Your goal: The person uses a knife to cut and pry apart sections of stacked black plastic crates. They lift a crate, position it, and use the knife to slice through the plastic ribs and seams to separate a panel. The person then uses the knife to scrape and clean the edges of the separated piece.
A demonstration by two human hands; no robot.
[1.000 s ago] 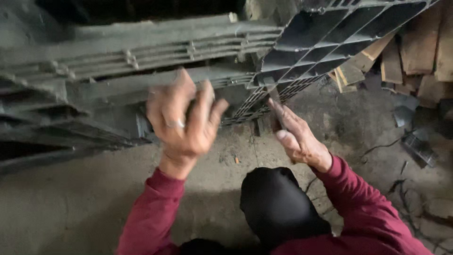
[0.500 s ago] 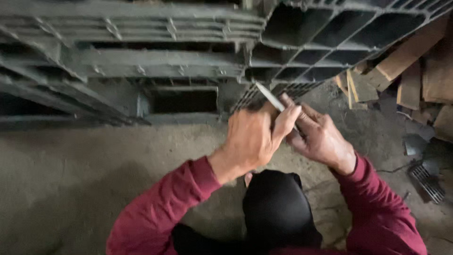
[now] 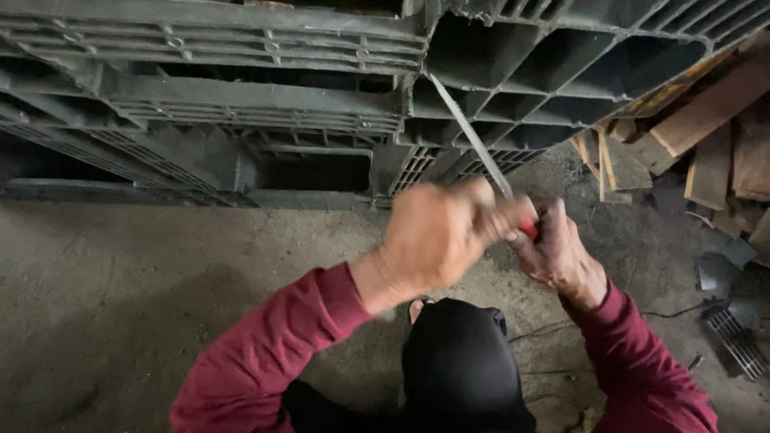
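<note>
Between the two hands, a long thin metal blade (image 3: 473,140) with a red handle slants up and away toward the stacked grey plastic pallets (image 3: 241,104). The right hand (image 3: 557,256) is clenched around the handle; the left hand (image 3: 437,236) folds over it, touching. Wooden offcuts (image 3: 714,152) lie right of them.

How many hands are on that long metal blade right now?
2: the left hand closes over the blade near its red handle, and the right hand grips beside it.
</note>
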